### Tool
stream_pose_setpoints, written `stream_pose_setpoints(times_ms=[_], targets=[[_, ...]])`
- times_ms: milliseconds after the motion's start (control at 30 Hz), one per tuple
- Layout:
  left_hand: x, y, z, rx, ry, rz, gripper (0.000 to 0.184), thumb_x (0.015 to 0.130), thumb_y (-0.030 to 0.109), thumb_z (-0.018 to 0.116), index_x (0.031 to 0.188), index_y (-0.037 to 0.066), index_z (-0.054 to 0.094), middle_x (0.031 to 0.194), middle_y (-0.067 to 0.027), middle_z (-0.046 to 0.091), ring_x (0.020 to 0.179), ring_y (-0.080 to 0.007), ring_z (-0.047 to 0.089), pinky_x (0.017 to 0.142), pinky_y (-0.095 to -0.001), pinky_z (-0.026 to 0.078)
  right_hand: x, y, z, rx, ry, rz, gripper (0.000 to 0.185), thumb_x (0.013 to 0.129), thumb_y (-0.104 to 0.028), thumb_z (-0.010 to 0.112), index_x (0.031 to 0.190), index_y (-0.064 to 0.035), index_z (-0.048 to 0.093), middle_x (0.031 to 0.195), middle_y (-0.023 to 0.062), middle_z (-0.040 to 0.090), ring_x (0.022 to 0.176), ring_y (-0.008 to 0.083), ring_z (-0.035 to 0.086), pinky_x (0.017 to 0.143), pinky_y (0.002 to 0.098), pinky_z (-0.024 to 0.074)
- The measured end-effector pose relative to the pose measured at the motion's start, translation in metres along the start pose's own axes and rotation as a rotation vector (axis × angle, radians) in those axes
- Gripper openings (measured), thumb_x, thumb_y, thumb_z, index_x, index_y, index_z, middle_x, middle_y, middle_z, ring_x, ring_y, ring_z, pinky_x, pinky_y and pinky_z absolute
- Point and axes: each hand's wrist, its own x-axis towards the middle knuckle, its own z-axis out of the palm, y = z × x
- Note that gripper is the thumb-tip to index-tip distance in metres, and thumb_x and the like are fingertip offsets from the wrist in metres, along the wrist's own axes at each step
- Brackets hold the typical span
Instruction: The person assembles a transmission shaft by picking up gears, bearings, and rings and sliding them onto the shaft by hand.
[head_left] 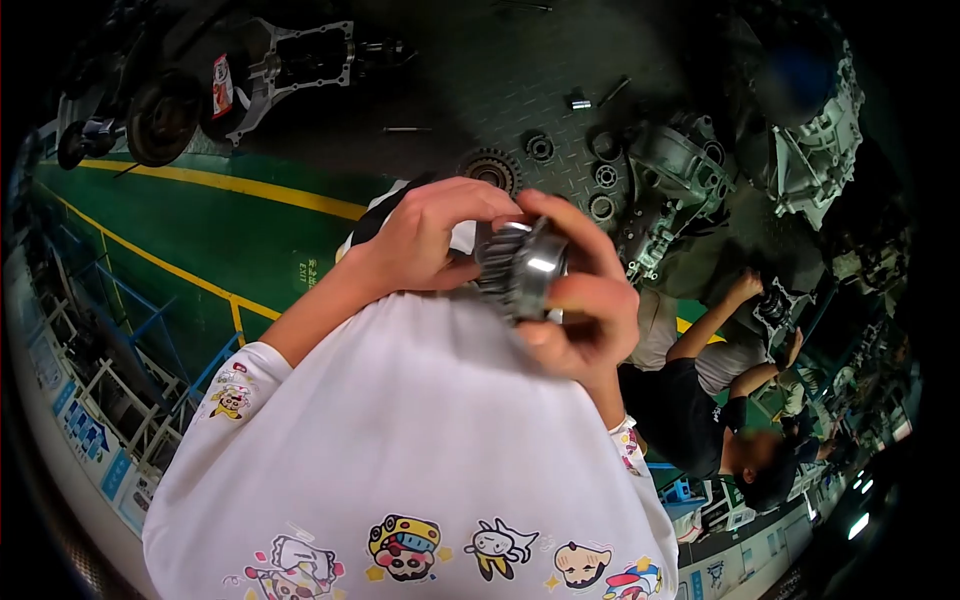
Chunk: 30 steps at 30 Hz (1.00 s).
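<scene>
A shiny metal gear (503, 262) with slanted teeth and a smooth collar is held up in front of the white shirt, slightly blurred. My right hand (600, 290) grips its smooth collar side, fingers curled over the top and thumb below. From the other side my left hand (425, 232) pinches the toothed edge, with thumb and fingers bent around it. Just beyond the hands, a larger toothed gear (491, 168) lies on the metal work surface. Part of the held gear is hidden behind my fingers.
Small bearing rings (540, 148) and a socket (580, 103) lie on the tread-plate surface (480, 75). A gearbox housing (680, 160) stands to the right, another casting (815, 140) beyond it. A co-worker (690, 410) handles a metal part at right. A bracket-like housing (300, 60) sits upper left.
</scene>
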Motion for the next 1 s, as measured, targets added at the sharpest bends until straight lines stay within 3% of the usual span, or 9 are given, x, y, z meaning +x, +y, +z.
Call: stream_pose_setpoints(times_ms=[67,100,167,333,367,600,733,900,1000], targets=[[-0.002,-0.008,0.005,-0.062,0.03,0.01,0.042,0.066,0.005,0.082,0.104,0.002,0.064,0.101,-0.0103,0.071,0.09,-0.0294,0.07,0.08,-0.0362,0.056,0.005,-0.009,0.008,-0.1,-0.027,-0.044,0.038,0.072,-0.021,0.089,0.091,-0.0024,0.062,0.118,0.0309,0.066,0.093,0.0392,0.07,0.08,0.0423,0.0574],[-0.001,-0.01,0.014,-0.177,0.166,0.029,0.037,0.066,0.006,0.084,0.098,0.003,0.066,0.101,-0.0094,0.071,0.091,-0.0273,0.07,0.08,-0.0343,0.056,0.008,-0.018,0.004,-0.277,-0.173,-0.054,0.064,0.065,-0.015,0.095,0.111,-0.0088,0.051,0.12,0.0321,0.064,0.102,0.0416,0.068,0.084,0.0467,0.0563],[-0.003,-0.005,0.014,-0.197,0.159,-0.022,0.039,0.068,0.009,0.085,0.101,0.003,0.066,0.1,-0.0095,0.071,0.092,-0.0277,0.07,0.081,-0.0347,0.056,0.007,-0.013,0.013,-0.369,-0.079,-0.144,0.052,0.06,-0.014,0.092,0.098,-0.0063,0.058,0.113,0.0252,0.068,0.092,0.0375,0.069,0.076,0.041,0.0564],[-0.018,-0.015,0.02,-0.157,0.243,0.083,0.085,0.065,0.005,0.089,0.136,0.006,0.042,0.111,-0.0154,0.068,0.095,-0.0288,0.07,0.086,-0.0387,0.057,0.007,-0.002,0.017,-0.522,-0.031,-0.092,0.044,0.058,-0.011,0.089,0.093,-0.0045,0.064,0.109,0.015,0.072,0.09,0.0299,0.069,0.075,0.0358,0.0549],[-0.02,-0.015,0.016,-0.141,0.152,0.067,0.093,0.065,-0.001,0.087,0.141,0.007,0.033,0.124,-0.0205,0.06,0.103,-0.0316,0.067,0.09,-0.0403,0.056,0.005,0.001,0.01,-0.547,-0.132,-0.086,0.067,0.064,-0.011,0.092,0.118,-0.005,0.053,0.116,0.0232,0.07,0.095,0.0336,0.069,0.081,0.0387,0.0548],[-0.008,0.002,-0.008,-0.04,0.219,0.177,0.076,0.065,-0.003,0.06,0.138,0.005,0.04,0.137,-0.024,0.045,0.126,-0.0421,0.05,0.107,-0.0496,0.044,-0.018,0.047,0.01,-0.569,-0.07,0.115,0.057,0.056,-0.005,0.086,0.109,-0.0034,0.063,0.117,0.011,0.072,0.099,0.0287,0.068,0.083,0.0374,0.0528],[0.006,0.019,-0.009,-0.136,0.037,0.143,0.062,0.071,0.005,0.061,0.132,0.001,0.052,0.13,-0.0201,0.057,0.121,-0.0368,0.056,0.104,-0.0472,0.044,-0.032,0.086,0.009,-0.664,-0.139,0.172,0.061,0.063,-0.009,0.083,0.121,-0.0077,0.064,0.12,0.0072,0.069,0.106,0.0284,0.065,0.09,0.0385,0.0499],[0.01,0.022,-0.017,-0.332,0.033,-0.117,0.026,0.097,0.017,0.055,0.107,-0.006,0.062,0.097,-0.0187,0.068,0.102,-0.0329,0.066,0.1,-0.0471,0.048,-0.042,0.12,0.008,-0.677,-0.181,0.372,0.057,0.073,-0.017,0.08,0.128,-0.0126,0.064,0.129,0.0158,0.06,0.119,0.0371,0.055,0.1,0.0432,0.0465],[0.017,0.019,-0.018,-0.422,0.141,-0.143,0.034,0.101,0.027,0.056,0.108,-0.006,0.061,0.098,-0.0186,0.067,0.103,-0.0319,0.065,0.1,-0.0473,0.047,-0.038,0.135,0.008,-0.736,-0.24,0.312,0.057,0.074,-0.018,0.079,0.128,-0.0117,0.064,0.129,0.016,0.061,0.121,0.0366,0.055,0.101,0.0439,0.0458]])
